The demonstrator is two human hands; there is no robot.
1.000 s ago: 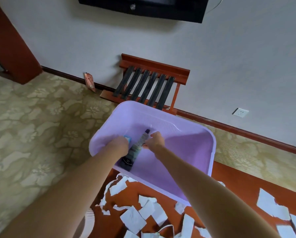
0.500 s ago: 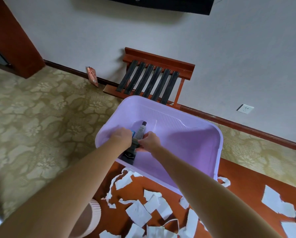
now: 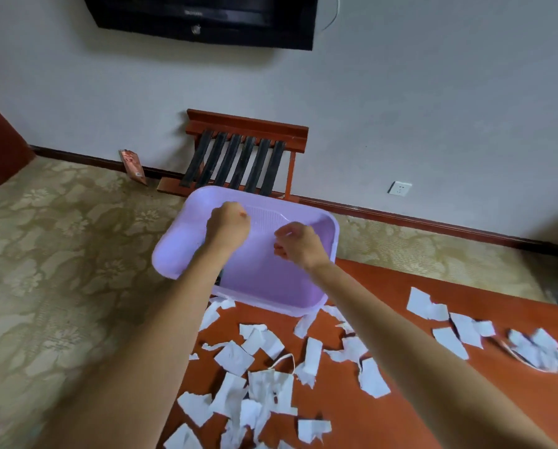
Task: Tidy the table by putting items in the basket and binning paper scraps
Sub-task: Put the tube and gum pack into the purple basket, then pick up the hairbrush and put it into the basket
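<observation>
A lilac plastic basket (image 3: 174, 251) sits on the far left corner of the red-brown table (image 3: 387, 286) and overhangs its edge. My left hand (image 3: 227, 222) and my right hand (image 3: 298, 243) hover above the basket with fingers curled in and nothing visible in them. Under my left forearm, a dark sliver of the tube (image 3: 219, 280) shows inside the basket; the rest is hidden. Several torn white paper scraps (image 3: 261, 348) lie scattered over the table in front of the basket and off to the right.
Behind the basket a wooden luggage rack (image 3: 238, 157) with black straps leans on the wall. A small reddish packet (image 3: 133, 165) stands at the skirting, a wall socket (image 3: 399, 188) is at right, and a black TV (image 3: 203, 17) hangs above. Patterned carpet (image 3: 60, 254) lies left of the table.
Both hands let go of the dark tube, which stays in the basket, and rose above it. The view has tilted so more of the table and scraps shows.
</observation>
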